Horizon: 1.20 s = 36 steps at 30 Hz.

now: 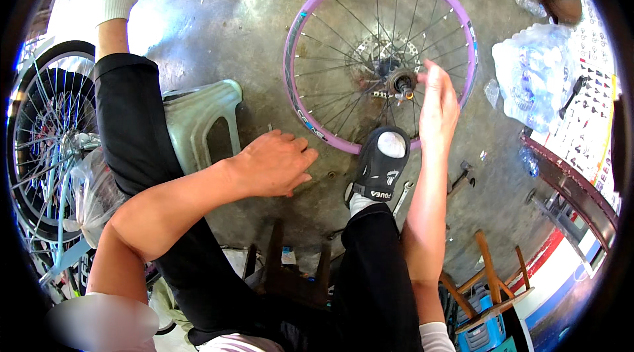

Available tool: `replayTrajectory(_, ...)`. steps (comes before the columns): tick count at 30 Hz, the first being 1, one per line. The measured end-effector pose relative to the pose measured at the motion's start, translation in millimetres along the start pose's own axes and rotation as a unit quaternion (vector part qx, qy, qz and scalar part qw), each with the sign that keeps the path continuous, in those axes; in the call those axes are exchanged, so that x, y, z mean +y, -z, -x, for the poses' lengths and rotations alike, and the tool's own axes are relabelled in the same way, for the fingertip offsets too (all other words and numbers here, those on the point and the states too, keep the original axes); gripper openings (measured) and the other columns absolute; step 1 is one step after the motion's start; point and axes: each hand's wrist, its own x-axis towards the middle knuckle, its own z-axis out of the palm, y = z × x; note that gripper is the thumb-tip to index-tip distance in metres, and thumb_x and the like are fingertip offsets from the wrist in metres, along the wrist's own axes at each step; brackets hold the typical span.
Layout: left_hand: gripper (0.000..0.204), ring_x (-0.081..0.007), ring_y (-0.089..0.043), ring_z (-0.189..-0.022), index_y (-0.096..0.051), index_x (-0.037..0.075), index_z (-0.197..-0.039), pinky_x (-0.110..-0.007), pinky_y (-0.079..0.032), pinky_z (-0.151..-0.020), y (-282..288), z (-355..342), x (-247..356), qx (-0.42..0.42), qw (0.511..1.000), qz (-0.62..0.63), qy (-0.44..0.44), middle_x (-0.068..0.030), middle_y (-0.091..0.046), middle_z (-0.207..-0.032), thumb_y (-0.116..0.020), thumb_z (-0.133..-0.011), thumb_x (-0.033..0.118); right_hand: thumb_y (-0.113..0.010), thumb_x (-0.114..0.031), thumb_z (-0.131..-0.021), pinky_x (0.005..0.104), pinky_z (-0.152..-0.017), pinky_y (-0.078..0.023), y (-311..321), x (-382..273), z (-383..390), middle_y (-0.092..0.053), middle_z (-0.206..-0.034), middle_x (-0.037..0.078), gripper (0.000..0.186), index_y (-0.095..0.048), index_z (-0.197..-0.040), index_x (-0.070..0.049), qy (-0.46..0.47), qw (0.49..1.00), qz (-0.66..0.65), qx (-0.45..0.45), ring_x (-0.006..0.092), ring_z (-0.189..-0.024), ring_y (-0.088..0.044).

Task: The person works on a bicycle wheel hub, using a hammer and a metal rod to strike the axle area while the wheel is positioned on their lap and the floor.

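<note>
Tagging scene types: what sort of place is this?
Likely a bicycle repair shop. A purple-rimmed wheel lies on the concrete floor under the right hand, a bicycle stands at left, and a wrench lies nearby.

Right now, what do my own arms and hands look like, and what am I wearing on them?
Both forearms are bare from the elbows down, with no gloves, watch or rings visible on the left hand or the right hand. Short white sleeves show only near the upper arms at the bottom edge of the picture. The fingers are uncovered.
</note>
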Motion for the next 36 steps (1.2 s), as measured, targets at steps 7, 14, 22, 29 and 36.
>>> replayTrajectory(7, 0.042, -0.0391, -0.067, -0.099, -0.06, 0.002, -0.127, -0.047, -0.054, -0.086, 32, 7, -28, 0.105, 0.994, 0.019, 0.039, -0.0178, -0.065, -0.103, -0.069, -0.095, 0.028, -0.045, -0.034, -0.112, 0.0386, -0.103, -0.048, 47, 18, 20, -0.071, -0.124, 0.013, 0.044, -0.069, -0.125, 0.001, 0.05, 0.975, -0.032, 0.214, 0.0252, -0.115, -0.065)
replayTrajectory(14, 0.042, -0.0432, -0.064, -0.103, -0.06, 0.005, -0.134, -0.05, -0.052, -0.086, 58, 8, -29, 0.114, 0.989, 0.063, 0.065, -0.0192, -0.066, -0.114, -0.067, -0.097, 0.023, -0.064, -0.015, -0.103, 0.0345, -0.096, -0.05, 65, 140, 184, -0.071, -0.11, 0.011, 0.02, -0.071, -0.114, 0.0, -0.134, 0.981, 0.048, 0.132, 0.0195, -0.105, -0.065)
replayTrajectory(22, 0.043, -0.0411, -0.064, -0.109, -0.059, 0.005, -0.134, -0.049, -0.052, -0.089, 44, 1, -18, 0.062, 0.996, 0.048, 0.05, -0.018, -0.066, -0.118, -0.068, -0.095, 0.021, -0.068, -0.011, -0.095, 0.0409, -0.079, -0.053, 55, 149, 292, -0.067, -0.096, 0.014, 0.017, -0.071, -0.11, -0.004, -0.232, 0.964, 0.102, 0.082, 0.0277, -0.086, -0.068)
replayTrajectory(29, 0.042, -0.0412, -0.065, -0.106, -0.059, 0.005, -0.133, -0.049, -0.052, -0.087, 40, -6, -21, 0.062, 0.995, 0.051, 0.058, -0.0181, -0.067, -0.115, -0.068, -0.095, 0.021, -0.068, -0.011, -0.094, 0.0424, -0.079, -0.053, 53, 156, 299, -0.067, -0.099, 0.015, 0.018, -0.07, -0.11, -0.005, -0.258, 0.959, 0.107, 0.043, 0.0295, -0.086, -0.069)
replayTrajectory(36, 0.043, -0.0413, -0.065, -0.108, -0.06, 0.005, -0.132, -0.048, -0.053, -0.091, 29, -5, -24, 0.06, 0.996, 0.041, 0.058, -0.0186, -0.067, -0.118, -0.069, -0.096, 0.025, -0.066, -0.015, -0.098, 0.0346, -0.071, -0.051, 52, 126, 204, -0.068, -0.092, 0.011, 0.021, -0.07, -0.115, -0.005, -0.162, 0.982, 0.049, 0.079, 0.0201, -0.076, -0.063)
